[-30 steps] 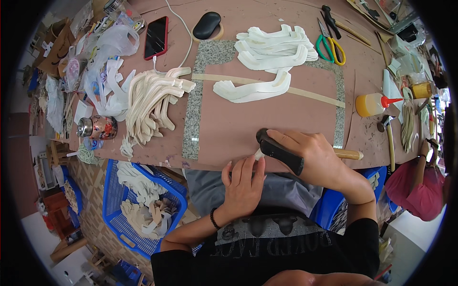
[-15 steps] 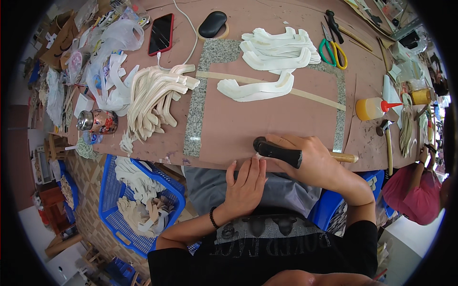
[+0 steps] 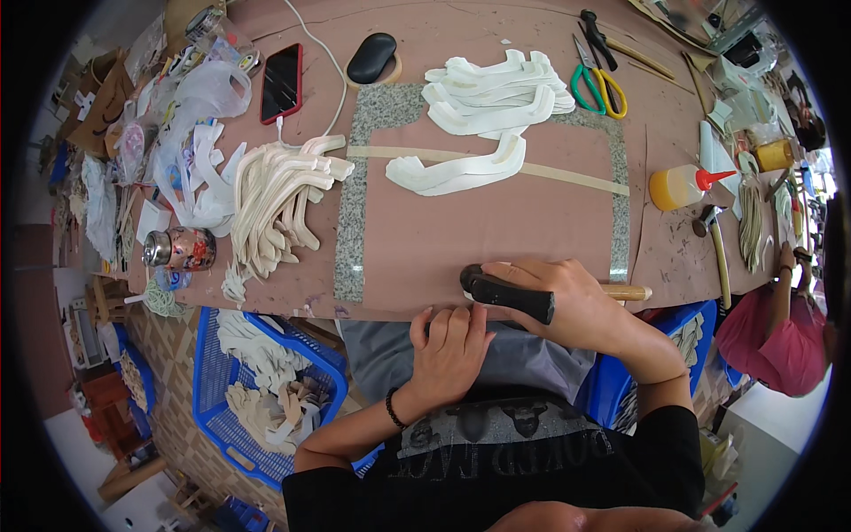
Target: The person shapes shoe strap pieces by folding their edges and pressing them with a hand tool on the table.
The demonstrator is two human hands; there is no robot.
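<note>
My right hand (image 3: pixel 567 306) grips a black-handled tool (image 3: pixel 507 294) at the near edge of the brown work table (image 3: pixel 496 230). My left hand (image 3: pixel 448 350) lies just below and left of it, fingers curled at the table edge against a small pale piece, mostly hidden. A stack of white curved foam pieces (image 3: pixel 492 89) lies at the far side, one single white piece (image 3: pixel 456 173) nearer on a long tan strip (image 3: pixel 576 179). A pile of cream curved pieces (image 3: pixel 279 208) sits at the left.
A blue basket (image 3: pixel 213 355) of cut pieces stands on the floor at lower left. A red phone (image 3: pixel 281 82), black mouse (image 3: pixel 370 58), green and yellow scissors (image 3: pixel 598 84), yellow glue bottle (image 3: pixel 683 186), hammer (image 3: pixel 714 244) and a tin can (image 3: pixel 182 248) lie about. Another person in pink (image 3: pixel 780 337) sits at the right.
My right hand has shifted the black tool slightly left along the table edge. My left hand stays pressed beside it.
</note>
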